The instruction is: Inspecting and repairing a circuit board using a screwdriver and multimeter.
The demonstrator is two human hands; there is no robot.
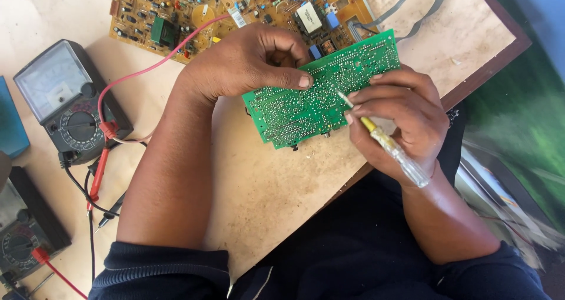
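Head view: my left hand (pixel 247 62) grips the green circuit board (pixel 323 88) over the desk (pixel 276 188); my right hand (pixel 400 120) holds a yellow-handled screwdriver (pixel 385 141), tip pointing up-left onto the board.

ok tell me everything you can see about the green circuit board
The green circuit board is a rectangular panel held tilted above the wooden table, solder side up, covered in pale traces and tiny silvery joints. Dark parts poke out under its lower edge. The left hand grips its upper edge, thumb pressed on the face. The right hand holds a screwdriver with a clear yellow handle, its tip touching the board's middle.
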